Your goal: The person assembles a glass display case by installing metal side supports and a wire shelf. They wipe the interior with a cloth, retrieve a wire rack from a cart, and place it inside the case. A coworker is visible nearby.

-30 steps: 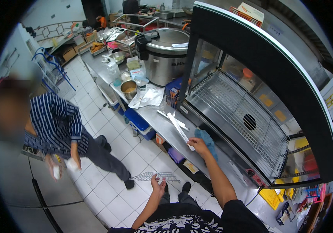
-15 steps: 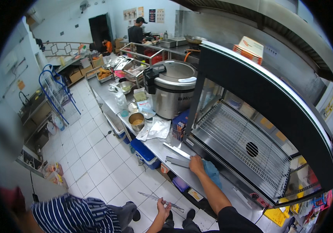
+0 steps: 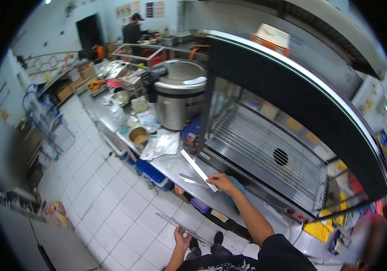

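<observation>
Above the steel counter, my right hand [image 3: 221, 181] pinches one end of a long, thin, flat metal strip [image 3: 195, 166] that looks white in the light. A second metal strip [image 3: 194, 182] lies on the counter just under it. Partly behind my right wrist is a blue cloth [image 3: 237, 184]. Low in front of me, over the floor, my left hand [image 3: 183, 237] is closed round a narrow wire rack [image 3: 172, 221], which slants through its grip. The glass display warmer [image 3: 265, 149] stands beside my right arm, with wire shelving inside.
Along the counter sit a large steel cooker [image 3: 179, 97], a steel pot [image 3: 138, 137] and silvery sheets [image 3: 163, 145]. A blue-lidded cooler [image 3: 152, 174] stands below. At the far end, a person [image 3: 132, 34] works. A blurred reddish shape [image 3: 374, 237] is at the right rim.
My right hand has lifted one metal strip off the counter. My left hand, still holding the wire rack, shifts slightly left. The person in the striped shirt has left the lower-left view.
</observation>
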Tool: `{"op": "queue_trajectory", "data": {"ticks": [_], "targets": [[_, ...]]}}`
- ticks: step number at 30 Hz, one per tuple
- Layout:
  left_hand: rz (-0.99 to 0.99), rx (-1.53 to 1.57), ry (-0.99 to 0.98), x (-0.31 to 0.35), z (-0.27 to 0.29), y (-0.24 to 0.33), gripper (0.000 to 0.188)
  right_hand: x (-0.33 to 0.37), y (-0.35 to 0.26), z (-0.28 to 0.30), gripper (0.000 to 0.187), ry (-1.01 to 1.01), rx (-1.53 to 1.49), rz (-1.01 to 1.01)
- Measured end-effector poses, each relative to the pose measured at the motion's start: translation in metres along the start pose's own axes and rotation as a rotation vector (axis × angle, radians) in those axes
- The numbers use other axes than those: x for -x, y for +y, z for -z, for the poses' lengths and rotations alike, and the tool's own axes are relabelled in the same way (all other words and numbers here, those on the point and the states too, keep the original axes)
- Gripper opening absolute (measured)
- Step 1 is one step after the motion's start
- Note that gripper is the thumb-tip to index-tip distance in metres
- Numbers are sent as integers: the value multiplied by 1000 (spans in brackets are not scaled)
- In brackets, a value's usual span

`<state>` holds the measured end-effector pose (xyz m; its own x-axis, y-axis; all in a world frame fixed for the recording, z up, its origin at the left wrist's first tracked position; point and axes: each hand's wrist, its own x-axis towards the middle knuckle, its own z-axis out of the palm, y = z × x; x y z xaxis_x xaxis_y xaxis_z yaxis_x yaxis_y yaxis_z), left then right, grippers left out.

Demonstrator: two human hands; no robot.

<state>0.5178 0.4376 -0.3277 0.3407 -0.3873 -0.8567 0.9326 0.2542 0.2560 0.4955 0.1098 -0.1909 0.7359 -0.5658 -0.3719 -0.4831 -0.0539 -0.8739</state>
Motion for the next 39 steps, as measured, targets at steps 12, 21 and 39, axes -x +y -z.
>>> {"op": "queue_trajectory", "data": {"ticks": [12, 21, 39], "targets": [[-2, -150, -104, -19, -25, 6, 41, 182, -53, 86, 14, 211, -575, -20], [50, -207, -149, -25, -23, -4, 51, 307, 20, 151, 12, 1088, 399, 87], [6, -279, 4, -21, -29, -2, 55, 334, 116, 340, 12, 1595, 1172, -403]]}}
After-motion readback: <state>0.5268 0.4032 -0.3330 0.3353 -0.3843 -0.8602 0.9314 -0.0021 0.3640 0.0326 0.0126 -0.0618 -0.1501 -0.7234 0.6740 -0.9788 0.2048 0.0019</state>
